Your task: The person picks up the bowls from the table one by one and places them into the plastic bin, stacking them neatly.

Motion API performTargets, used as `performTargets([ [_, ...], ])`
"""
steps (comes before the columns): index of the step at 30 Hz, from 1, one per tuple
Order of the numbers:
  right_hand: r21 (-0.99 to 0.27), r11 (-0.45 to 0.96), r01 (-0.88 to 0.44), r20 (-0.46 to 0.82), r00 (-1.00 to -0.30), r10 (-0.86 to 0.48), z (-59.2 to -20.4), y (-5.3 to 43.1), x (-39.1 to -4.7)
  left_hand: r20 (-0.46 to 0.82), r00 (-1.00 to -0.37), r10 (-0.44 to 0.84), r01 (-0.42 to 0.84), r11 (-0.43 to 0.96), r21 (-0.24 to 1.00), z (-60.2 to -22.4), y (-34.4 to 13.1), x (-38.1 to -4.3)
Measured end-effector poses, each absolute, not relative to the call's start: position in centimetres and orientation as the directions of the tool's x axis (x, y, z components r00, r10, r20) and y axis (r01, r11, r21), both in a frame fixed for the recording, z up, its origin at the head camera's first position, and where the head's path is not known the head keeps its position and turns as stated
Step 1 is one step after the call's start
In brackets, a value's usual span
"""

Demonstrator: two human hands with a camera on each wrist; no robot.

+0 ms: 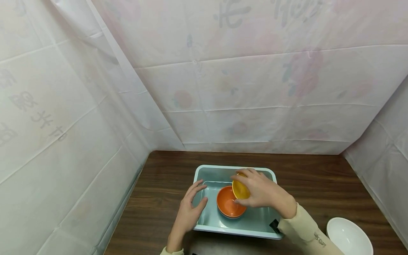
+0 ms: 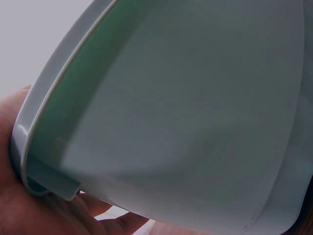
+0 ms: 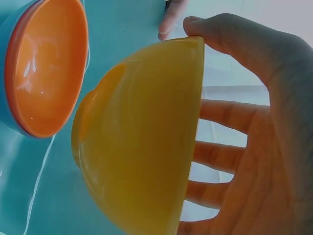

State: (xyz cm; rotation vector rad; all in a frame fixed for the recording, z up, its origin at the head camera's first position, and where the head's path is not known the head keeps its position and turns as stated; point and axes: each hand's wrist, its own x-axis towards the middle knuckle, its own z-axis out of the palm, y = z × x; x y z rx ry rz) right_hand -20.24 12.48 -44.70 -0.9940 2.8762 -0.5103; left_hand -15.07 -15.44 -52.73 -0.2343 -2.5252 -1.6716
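My right hand (image 1: pixel 262 189) grips a yellow bowl (image 1: pixel 239 191) by its rim, thumb on one side and fingers spread along the other. In the right wrist view the yellow bowl (image 3: pixel 142 137) is tilted, its foot towards an orange bowl (image 3: pixel 51 68). That orange bowl (image 1: pixel 230 203) stands upright inside a pale blue-green tray (image 1: pixel 208 212), nested on a blue bowl (image 3: pixel 9 54) that shows only at its edge. My left hand (image 1: pixel 188 212) holds nothing; its fingers are spread and gently bent over the tray's left rim. The tray wall (image 2: pixel 186 107) fills most of the left wrist view.
A white bowl (image 1: pixel 349 236) stands on the brown wooden table (image 1: pixel 165 191) at the right front, beside my right sleeve (image 1: pixel 306 226). A black patch (image 1: pixel 275 226) marks the tray's front right corner. White printed sheeting (image 1: pixel 255 95) hangs behind and at both sides.
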Motion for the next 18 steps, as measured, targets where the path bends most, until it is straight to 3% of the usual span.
performTargets([
  [18, -0.347, 0.713, -0.609, 0.014, -0.764, -0.645, -45.13, 12.12, -20.46, 0.174, -0.982, 0.069, 0.187, 0.391, 0.901, -52.71, -15.44, -15.08],
])
